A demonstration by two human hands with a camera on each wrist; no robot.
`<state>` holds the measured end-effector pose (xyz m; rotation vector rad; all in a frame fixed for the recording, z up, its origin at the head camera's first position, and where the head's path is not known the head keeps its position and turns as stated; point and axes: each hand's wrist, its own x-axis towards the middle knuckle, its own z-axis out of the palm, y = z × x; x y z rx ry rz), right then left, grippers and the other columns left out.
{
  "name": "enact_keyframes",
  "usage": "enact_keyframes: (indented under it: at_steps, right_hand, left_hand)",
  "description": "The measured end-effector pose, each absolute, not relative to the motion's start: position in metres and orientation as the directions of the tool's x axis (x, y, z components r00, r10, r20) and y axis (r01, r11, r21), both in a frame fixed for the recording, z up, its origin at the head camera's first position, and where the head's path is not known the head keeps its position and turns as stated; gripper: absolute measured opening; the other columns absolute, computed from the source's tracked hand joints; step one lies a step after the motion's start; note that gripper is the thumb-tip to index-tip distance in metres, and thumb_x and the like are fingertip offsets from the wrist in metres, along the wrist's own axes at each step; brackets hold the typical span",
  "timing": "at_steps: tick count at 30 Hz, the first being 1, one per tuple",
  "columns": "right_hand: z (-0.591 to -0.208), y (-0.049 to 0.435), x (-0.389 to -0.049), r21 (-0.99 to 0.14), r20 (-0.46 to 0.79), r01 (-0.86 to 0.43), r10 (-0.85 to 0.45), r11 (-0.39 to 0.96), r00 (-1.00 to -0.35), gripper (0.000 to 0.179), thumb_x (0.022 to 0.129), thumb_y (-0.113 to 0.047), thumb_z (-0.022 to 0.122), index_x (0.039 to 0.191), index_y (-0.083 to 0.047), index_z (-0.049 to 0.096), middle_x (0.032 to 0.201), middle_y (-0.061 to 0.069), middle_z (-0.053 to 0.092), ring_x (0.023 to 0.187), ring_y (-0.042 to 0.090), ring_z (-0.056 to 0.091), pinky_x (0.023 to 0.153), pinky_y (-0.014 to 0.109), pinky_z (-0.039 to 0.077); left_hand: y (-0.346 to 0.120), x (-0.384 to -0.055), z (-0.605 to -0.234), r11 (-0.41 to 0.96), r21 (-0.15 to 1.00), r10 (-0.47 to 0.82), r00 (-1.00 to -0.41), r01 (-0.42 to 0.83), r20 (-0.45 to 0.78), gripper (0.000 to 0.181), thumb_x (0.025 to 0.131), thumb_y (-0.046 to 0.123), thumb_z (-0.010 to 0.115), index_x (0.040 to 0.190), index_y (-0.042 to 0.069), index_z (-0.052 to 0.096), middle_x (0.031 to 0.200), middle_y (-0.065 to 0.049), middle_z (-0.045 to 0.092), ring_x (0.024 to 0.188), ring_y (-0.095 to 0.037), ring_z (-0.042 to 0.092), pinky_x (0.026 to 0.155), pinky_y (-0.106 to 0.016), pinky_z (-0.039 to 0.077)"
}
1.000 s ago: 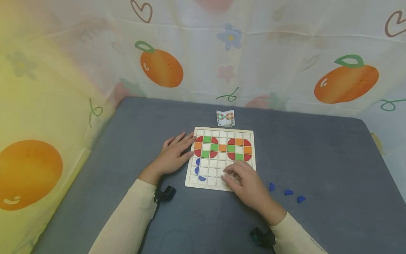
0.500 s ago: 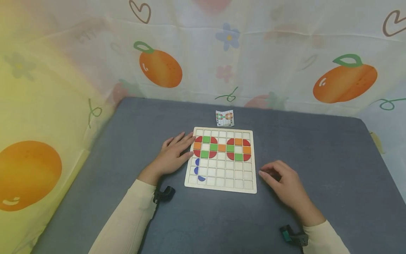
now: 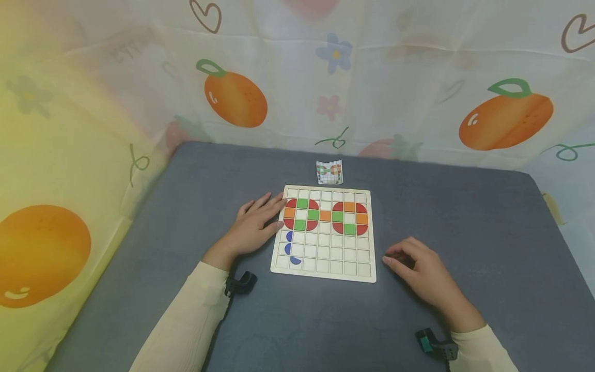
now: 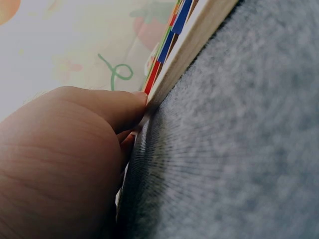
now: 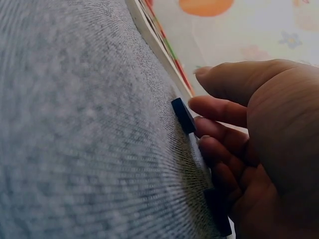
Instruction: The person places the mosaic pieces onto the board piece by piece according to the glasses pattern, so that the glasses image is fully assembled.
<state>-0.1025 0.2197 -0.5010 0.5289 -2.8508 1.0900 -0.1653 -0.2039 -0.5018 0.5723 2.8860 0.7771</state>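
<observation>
A square wooden grid board [image 3: 323, 275] lies on the grey cloth, with red, green and orange pieces in its upper rows. Several blue rounded pieces [image 3: 295, 261] are at its lower left. My left hand [image 3: 251, 227] rests at the board's left edge, fingers spread and thumb touching the rim. To the right of the board, my right hand [image 3: 425, 274] is low over the cloth, its fingers loosely bent. In the right wrist view a blue piece [image 5: 183, 115] lies by those fingertips, thumb apart. Another dark blue piece [image 5: 218, 211] is partly hidden below the hand.
Behind the board lies a small printed card [image 3: 329, 172] with a coloured grid pattern. A fruit-print curtain [image 3: 395, 62] hangs at the table's back and left. Black wrist mounts [image 3: 241, 284] sit on both forearms.
My right hand has moved from above the board's lower right to the cloth on the right, over where the loose blue pieces lay. The left hand stays in place.
</observation>
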Motion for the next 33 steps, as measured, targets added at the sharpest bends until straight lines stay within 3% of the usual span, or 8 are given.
enact_keyframes:
  at_steps: [33]
  right_hand:
    - [-0.5027,0.2203,-0.104,-0.614,0.144,-0.336,-0.317,0.714,-0.937,0.01,0.097,-0.015,0.087,0.104,-0.016,0.079,0.1,-0.006,0.064,0.091,0.017,0.058,0.078,0.044,0.049]
  left_hand:
    - [-0.2045,-0.1662,-0.5019,0.798,0.504,0.385,-0.923,0.33,-0.006,0.067,0.113,0.039,0.059,0.172,0.016,0.037,0.178,0.002,0.026,0.165,-0.027,0.012,0.126,-0.061,0.004]
